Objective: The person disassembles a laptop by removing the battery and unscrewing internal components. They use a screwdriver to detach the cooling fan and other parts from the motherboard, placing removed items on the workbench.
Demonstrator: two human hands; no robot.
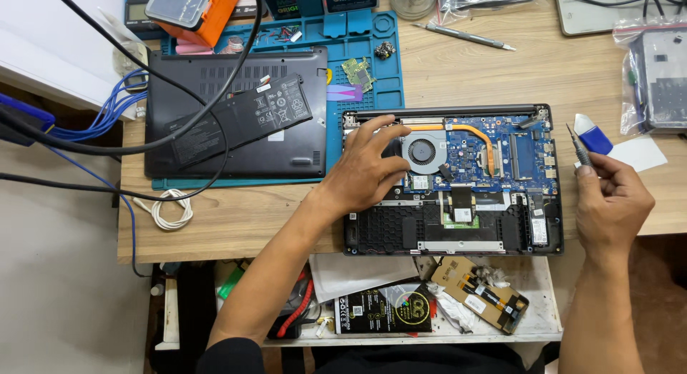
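An opened laptop (533, 234) lies bottom-up on the wooden table, showing its blue circuit board, round grey fan (425, 151) and copper heat pipe. My left hand (363, 170) rests flat on the board's left part, fingers spread beside the fan. To the right of the laptop, my right hand (610, 202) is closed around a small screwdriver (578, 149), its tip pointing up and away from the laptop. A blue and white pry tool (593, 136) lies just behind that hand.
A black laptop base cover (286, 156) with a flat battery (243, 120) on it lies on a blue work mat (372, 59) at left. Black cables (179, 131) cross it. An orange parts box (193, 9), a metal tool (465, 36) and bagged parts (655, 74) sit behind. A cluttered shelf (429, 302) is below the table edge.
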